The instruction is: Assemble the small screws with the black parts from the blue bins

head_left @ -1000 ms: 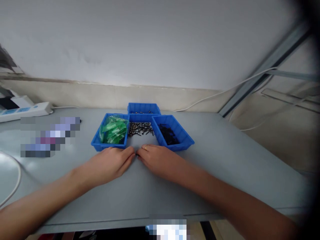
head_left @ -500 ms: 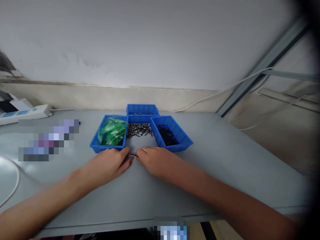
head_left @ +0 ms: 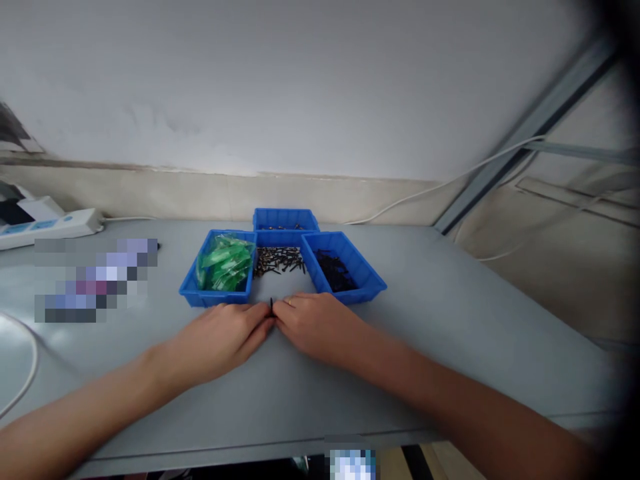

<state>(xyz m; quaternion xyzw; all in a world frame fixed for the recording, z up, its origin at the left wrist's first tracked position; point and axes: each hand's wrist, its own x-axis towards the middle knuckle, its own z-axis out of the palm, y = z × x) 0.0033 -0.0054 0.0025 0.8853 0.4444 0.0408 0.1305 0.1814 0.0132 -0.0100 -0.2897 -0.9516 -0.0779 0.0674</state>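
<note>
My left hand and my right hand meet low over the table, fingertips pinched together. Between them a thin dark screw-like piece stands roughly upright; its lower end is hidden by the fingers. Just beyond lies a loose pile of dark and brownish screws. Left of the pile is a blue bin with green items in clear plastic. To the right, another blue bin holds small black parts. A third blue bin at the back contains a few small metallic pieces.
A white power strip stands at the far left, near a blurred-out object. A white cable curls at the left edge. Behind the grey table is a wall, and a metal frame post slants up on the right.
My left hand has moved right and its fingers have closed against the right fingertips. The dark piece has turned from lying sideways to pointing upward.
</note>
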